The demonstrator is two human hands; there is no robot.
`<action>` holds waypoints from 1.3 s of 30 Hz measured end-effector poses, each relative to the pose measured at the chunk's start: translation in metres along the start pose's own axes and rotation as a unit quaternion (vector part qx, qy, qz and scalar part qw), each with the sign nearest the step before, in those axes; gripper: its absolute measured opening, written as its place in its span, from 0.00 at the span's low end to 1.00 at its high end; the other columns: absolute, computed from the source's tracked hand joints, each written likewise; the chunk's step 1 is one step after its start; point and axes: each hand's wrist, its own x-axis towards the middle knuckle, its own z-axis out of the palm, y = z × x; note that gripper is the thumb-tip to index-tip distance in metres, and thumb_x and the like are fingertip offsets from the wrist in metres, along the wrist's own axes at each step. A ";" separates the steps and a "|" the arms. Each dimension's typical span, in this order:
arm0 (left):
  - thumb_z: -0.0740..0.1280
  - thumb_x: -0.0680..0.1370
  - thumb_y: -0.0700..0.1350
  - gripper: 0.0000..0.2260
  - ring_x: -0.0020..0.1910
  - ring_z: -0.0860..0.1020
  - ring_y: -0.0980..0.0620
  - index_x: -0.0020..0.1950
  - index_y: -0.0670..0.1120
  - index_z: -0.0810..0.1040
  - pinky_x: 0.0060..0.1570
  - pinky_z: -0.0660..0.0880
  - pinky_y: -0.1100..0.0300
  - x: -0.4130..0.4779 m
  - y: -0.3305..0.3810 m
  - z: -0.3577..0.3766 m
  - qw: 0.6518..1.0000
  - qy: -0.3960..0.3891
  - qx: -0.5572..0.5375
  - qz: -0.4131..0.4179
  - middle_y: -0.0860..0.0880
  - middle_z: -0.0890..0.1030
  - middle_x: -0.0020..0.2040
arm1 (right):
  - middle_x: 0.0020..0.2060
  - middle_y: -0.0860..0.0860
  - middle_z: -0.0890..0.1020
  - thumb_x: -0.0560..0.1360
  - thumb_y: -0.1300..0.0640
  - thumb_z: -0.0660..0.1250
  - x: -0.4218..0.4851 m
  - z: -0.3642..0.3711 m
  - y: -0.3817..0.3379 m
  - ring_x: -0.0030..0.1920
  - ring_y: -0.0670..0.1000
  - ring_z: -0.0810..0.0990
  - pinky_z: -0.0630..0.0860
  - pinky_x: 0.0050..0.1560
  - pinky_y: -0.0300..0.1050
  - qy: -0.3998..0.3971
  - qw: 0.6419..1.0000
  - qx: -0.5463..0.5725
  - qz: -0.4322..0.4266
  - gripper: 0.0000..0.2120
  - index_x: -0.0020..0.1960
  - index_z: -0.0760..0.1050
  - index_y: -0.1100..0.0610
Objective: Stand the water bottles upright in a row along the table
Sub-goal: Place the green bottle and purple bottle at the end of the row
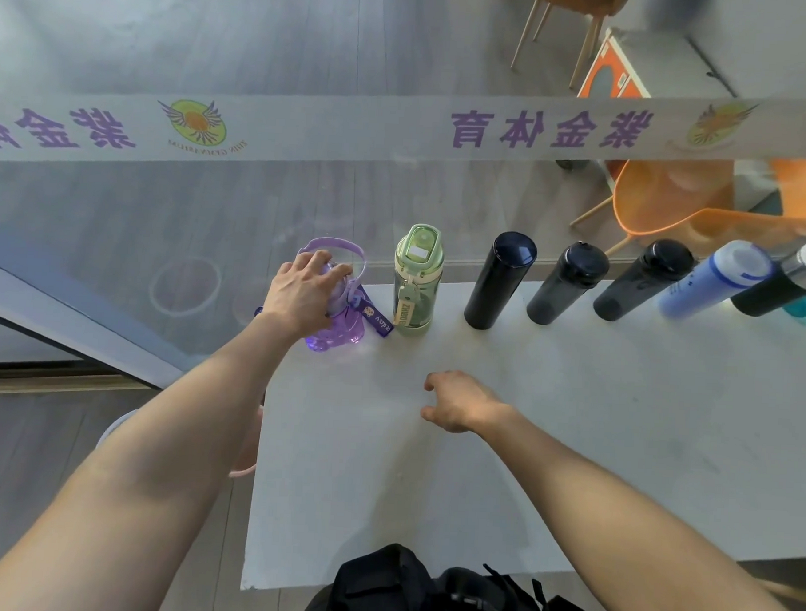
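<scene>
Head view, left hand (302, 296) atop purple bottle (337, 337), gripping

Bottles stand in a row along the far edge of the surface (570, 451). The left hand (300, 294) holds the leftmost bottle (340, 335) at the left corner, with the second bottle (416, 282) just right of it. The right hand (457, 402) is before the row. A bag (425, 592) lies at the near edge.
</scene>
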 end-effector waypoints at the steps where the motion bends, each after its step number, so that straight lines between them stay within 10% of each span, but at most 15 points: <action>1: 0.84 0.67 0.53 0.44 0.77 0.67 0.40 0.79 0.59 0.68 0.70 0.73 0.42 0.000 0.000 0.000 1.000 0.002 0.010 -0.001 0.46 0.67 0.78 | 0.70 0.53 0.78 0.82 0.45 0.69 -0.002 0.000 0.001 0.66 0.57 0.80 0.78 0.65 0.51 0.001 1.000 -0.002 0.000 0.26 0.78 0.72 0.50; 11: 0.83 0.67 0.51 0.44 0.80 0.63 0.39 0.79 0.59 0.67 0.69 0.72 0.41 0.008 0.003 0.003 0.999 -0.003 0.038 -0.024 0.45 0.65 0.78 | 0.67 0.53 0.80 0.81 0.46 0.67 -0.015 0.005 0.015 0.63 0.58 0.81 0.80 0.63 0.53 -0.001 1.000 -0.027 0.005 0.24 0.75 0.73 0.52; 18: 0.80 0.64 0.70 0.58 0.83 0.62 0.40 0.87 0.55 0.55 0.83 0.59 0.40 0.007 0.043 -0.013 0.989 0.105 -0.100 0.028 0.45 0.66 0.82 | 0.71 0.53 0.79 0.81 0.47 0.67 -0.022 0.000 0.026 0.68 0.58 0.79 0.78 0.67 0.54 0.007 1.000 0.001 0.006 0.25 0.76 0.73 0.54; 26: 0.82 0.70 0.52 0.53 0.52 0.80 0.43 0.86 0.64 0.53 0.52 0.83 0.44 0.033 0.110 -0.035 0.954 0.096 -0.282 0.024 0.46 0.75 0.63 | 0.68 0.55 0.80 0.80 0.47 0.67 -0.033 -0.004 0.046 0.63 0.58 0.81 0.80 0.62 0.54 0.017 0.999 0.019 0.035 0.24 0.74 0.74 0.55; 39: 0.82 0.70 0.49 0.45 0.49 0.79 0.43 0.81 0.61 0.62 0.49 0.79 0.51 0.038 0.127 -0.023 0.946 0.127 -0.296 -0.038 0.45 0.75 0.56 | 0.72 0.53 0.77 0.82 0.46 0.67 -0.053 -0.006 0.082 0.67 0.57 0.80 0.78 0.65 0.52 0.015 0.998 0.041 0.055 0.26 0.78 0.71 0.53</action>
